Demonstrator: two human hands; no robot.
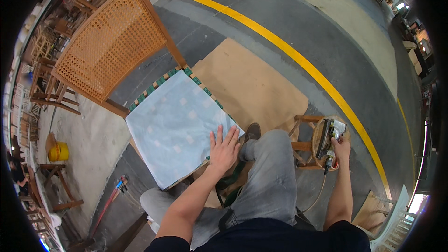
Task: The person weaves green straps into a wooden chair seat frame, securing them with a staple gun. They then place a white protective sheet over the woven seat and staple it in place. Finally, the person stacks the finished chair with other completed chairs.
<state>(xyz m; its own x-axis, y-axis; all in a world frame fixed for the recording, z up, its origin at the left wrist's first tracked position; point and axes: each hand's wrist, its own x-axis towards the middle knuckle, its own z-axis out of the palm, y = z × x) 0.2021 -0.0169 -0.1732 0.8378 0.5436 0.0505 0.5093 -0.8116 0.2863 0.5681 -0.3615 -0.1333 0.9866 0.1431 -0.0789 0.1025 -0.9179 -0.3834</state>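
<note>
On the grey workshop floor (326, 42), crossed by a yellow line (289, 51), a wooden chair (116, 42) with a woven cane back lies tilted toward the seated person. Its seat frame shows green webbing (161, 81) along the far edge, and a pale sheet of fabric (177, 126) is already spread across the seat, apparently not yet fastened. Brown cardboard (252, 84) lies beneath. To the right stands a small wooden stool (310, 147) carrying a pneumatic stapler (329, 135), its hose trailing down. The left hand (224, 149) rests flat and open on the fabric's near corner; the right hand (341, 147) is closed around the stapler, not yet lifted off the stool.
</note>
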